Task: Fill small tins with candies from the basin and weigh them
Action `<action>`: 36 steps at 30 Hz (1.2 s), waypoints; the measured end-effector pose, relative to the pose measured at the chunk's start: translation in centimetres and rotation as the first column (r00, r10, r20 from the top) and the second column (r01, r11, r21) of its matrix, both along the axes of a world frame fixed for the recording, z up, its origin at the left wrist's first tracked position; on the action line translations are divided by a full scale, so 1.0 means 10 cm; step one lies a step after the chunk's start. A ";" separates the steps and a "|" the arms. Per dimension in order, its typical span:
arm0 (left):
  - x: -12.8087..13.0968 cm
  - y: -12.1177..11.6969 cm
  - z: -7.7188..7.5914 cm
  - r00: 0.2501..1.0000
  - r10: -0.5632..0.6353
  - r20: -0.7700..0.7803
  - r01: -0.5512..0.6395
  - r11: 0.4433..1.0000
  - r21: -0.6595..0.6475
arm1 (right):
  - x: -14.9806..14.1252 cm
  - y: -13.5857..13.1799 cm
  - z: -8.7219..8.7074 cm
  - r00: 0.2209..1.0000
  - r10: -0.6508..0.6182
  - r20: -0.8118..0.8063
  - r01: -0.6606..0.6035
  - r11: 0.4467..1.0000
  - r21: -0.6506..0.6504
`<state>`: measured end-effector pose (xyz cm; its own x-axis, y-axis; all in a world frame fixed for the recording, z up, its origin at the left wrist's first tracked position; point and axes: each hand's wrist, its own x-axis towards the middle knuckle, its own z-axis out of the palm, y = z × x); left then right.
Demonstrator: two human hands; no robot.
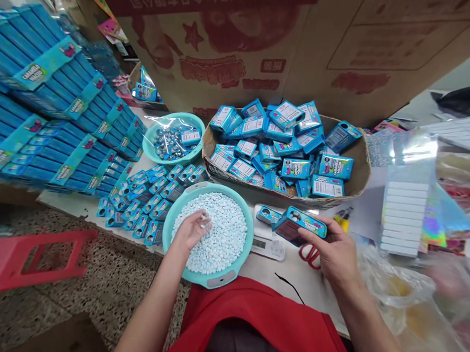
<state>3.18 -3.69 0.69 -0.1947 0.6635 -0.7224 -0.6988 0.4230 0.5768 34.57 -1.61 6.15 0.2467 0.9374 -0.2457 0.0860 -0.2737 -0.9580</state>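
Crowding a table (313, 288) above speckled floor (132, 256): bowls (195, 276)

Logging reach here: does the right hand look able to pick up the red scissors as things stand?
Probably not: the red scissors look close, but the right hand grips a blue box, which would likely need setting down first.

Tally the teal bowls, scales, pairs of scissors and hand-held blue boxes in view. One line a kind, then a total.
Teal bowls: 2 (near bowl, far bowl)
Scales: 1 (white scale)
Scissors: 1 pair (red-handled scissors)
Hand-held blue boxes: 1 (blue box in the right hand)
Total: 5
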 end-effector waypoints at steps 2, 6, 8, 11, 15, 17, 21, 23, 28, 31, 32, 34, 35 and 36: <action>0.03 0.00 -0.05 0.997 -0.078 0.007 0.078 0.994 -0.075 | 0.01 -0.05 -0.03 1.000 0.009 0.000 -0.009 0.999 -0.033; 0.10 -0.03 -0.14 0.943 -0.203 -0.263 0.197 0.979 -0.051 | 0.04 -0.09 -0.06 0.998 -0.024 -0.053 0.022 0.999 -0.039; 0.12 -0.05 -0.17 0.816 -0.290 -0.500 0.286 0.954 -0.087 | 0.06 -0.09 -0.08 0.997 -0.038 -0.060 0.036 0.998 -0.042; 0.12 -0.05 -0.19 0.434 -0.394 -0.810 0.480 0.862 -0.162 | 0.10 -0.09 -0.11 0.998 -0.031 -0.057 0.028 0.998 -0.058; 0.16 -0.04 -0.19 0.042 -0.394 -0.918 0.579 0.759 -0.299 | 0.18 -0.12 -0.16 0.996 0.082 -0.042 -0.083 0.996 -0.024; 0.23 -0.03 -0.18 -0.003 -0.395 -0.919 0.588 0.743 -0.321 | 0.21 -0.15 -0.19 0.986 0.168 -0.018 -0.168 0.986 -0.010; 0.48 0.05 -0.14 -0.048 -0.317 -0.947 0.604 0.746 -0.281 | 0.25 -0.21 -0.25 0.961 0.270 0.058 -0.269 0.963 -0.023; 0.67 0.14 -0.11 -0.095 -0.235 -0.967 0.651 0.720 -0.239 | 0.27 -0.23 -0.29 0.957 0.278 0.083 -0.274 0.960 -0.049; 1.18 0.46 -0.10 -0.286 -0.141 -0.948 0.843 0.433 -0.319 | 0.33 -0.23 -0.35 0.981 0.170 0.095 -0.152 0.972 -0.178; 1.36 0.61 -0.12 -0.313 -0.225 -0.923 0.854 0.359 -0.377 | 0.34 -0.21 -0.38 0.984 0.090 0.156 -0.055 0.974 -0.219; 1.38 0.63 -0.12 -0.259 -0.264 -0.929 0.852 0.391 -0.348 | 0.33 -0.19 -0.39 0.981 0.067 0.182 -0.026 0.975 -0.219; 1.36 0.63 -0.05 -0.045 -0.300 -0.953 0.815 0.540 -0.209 | 0.28 -0.15 -0.45 0.973 0.047 0.228 0.001 0.978 -0.207; 1.32 0.60 0.00 0.086 -0.280 -0.956 0.768 0.630 -0.116 | 0.24 -0.11 -0.49 0.966 0.046 0.254 0.004 0.982 -0.191; 1.26 0.56 0.07 0.206 -0.242 -0.948 0.709 0.705 -0.026 | 0.18 -0.07 -0.54 0.958 0.047 0.281 0.000 0.986 -0.166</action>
